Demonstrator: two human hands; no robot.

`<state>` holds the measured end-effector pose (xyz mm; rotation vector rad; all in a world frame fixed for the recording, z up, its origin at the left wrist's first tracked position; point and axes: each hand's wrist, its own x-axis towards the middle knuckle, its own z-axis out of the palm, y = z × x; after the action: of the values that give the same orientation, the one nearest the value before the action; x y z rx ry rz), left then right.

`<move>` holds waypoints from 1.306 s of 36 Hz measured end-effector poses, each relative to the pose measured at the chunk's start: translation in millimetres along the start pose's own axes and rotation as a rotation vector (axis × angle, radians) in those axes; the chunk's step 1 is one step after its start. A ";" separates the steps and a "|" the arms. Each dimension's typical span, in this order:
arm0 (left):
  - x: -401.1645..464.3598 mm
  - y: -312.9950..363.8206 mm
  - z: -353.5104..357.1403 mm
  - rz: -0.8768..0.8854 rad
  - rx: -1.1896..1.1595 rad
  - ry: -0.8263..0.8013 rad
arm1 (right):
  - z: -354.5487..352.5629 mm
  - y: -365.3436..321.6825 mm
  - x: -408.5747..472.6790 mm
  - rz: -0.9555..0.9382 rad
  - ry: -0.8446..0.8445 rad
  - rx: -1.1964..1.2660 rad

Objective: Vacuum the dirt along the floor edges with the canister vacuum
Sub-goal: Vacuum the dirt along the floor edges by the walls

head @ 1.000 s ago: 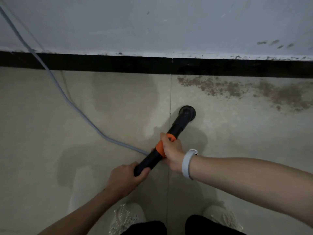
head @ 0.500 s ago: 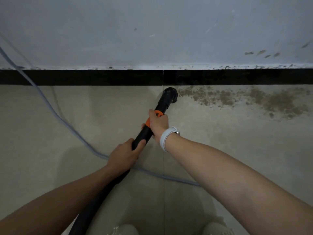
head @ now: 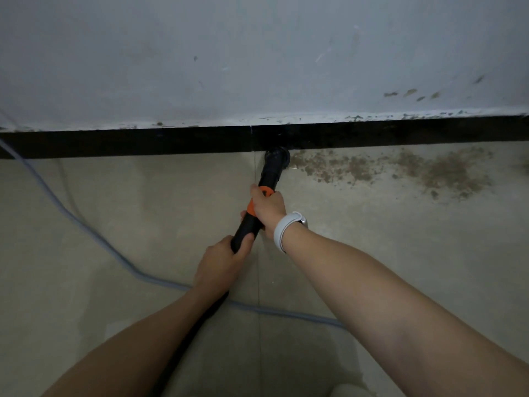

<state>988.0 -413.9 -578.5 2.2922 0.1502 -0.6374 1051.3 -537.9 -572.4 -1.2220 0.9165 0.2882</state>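
A black vacuum nozzle tube (head: pixel 269 174) with an orange collar (head: pixel 253 207) points at the black baseboard (head: pixel 143 143), its round mouth (head: pixel 277 155) touching the floor edge. My right hand (head: pixel 267 207) grips the tube at the collar. My left hand (head: pixel 221 263) grips the tube lower down, where the black hose (head: pixel 186 345) runs back under my left arm. Brown dirt (head: pixel 400 169) lies strewn along the floor edge, starting just right of the mouth.
A grey power cord (head: pixel 94 242) curves across the beige tiled floor (head: pixel 114 202) from the far left, passing under my arms to the right. A scuffed grey-white wall (head: pixel 257 58) rises above the baseboard. A white band sits on my right wrist (head: pixel 286 229).
Both hands have pushed the nozzle forward from the open floor to the baseboard. Its mouth now sits at the left end of the dirt.
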 end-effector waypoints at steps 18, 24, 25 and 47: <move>-13.7 27.1 33.6 0.083 0.165 -0.046 | -46.5 8.8 -2.1 -0.082 0.188 -0.030; -19.8 24.7 30.3 0.094 0.208 -0.054 | -46.5 13.6 -10.9 -0.077 0.186 0.019; -21.0 23.9 30.4 0.097 0.207 -0.056 | -47.3 14.2 -12.8 -0.071 0.190 0.024; -40.0 -11.1 -2.3 0.071 0.190 -0.042 | -13.0 27.0 -46.2 0.065 0.140 0.088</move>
<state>951.0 -401.2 -564.6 2.4520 -0.0120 -0.6879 999.3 -527.3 -557.6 -1.1434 1.0803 0.2134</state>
